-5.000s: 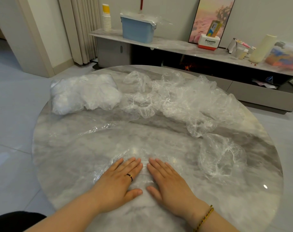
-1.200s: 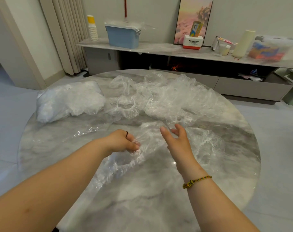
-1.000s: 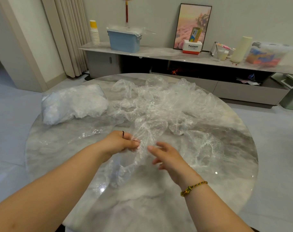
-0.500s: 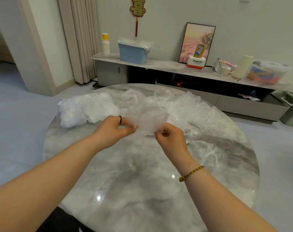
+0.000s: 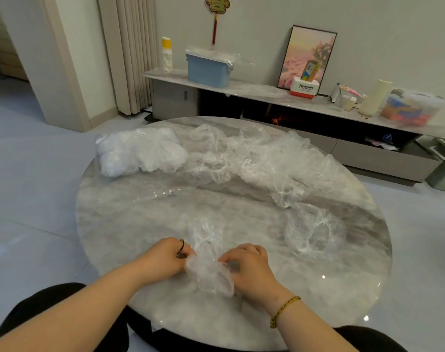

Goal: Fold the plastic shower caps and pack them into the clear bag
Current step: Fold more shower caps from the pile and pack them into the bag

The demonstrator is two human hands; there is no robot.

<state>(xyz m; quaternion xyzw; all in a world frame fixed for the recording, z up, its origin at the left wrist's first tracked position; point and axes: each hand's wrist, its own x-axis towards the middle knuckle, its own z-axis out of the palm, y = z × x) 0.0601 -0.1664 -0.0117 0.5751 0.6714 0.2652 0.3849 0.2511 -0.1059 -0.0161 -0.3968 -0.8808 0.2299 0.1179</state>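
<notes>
Left hand and right hand both pinch one shower cap low over near edge of table, mid-fold; next probably flatten and halve it, then carry to stuffed clear bag far left; loose caps pile behind

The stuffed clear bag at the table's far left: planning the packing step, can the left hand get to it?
Probably, with a forward lean: only marble table and flat clear film lie between the left hand and the clear bag, though its fingers pinch a shower cap.
</notes>
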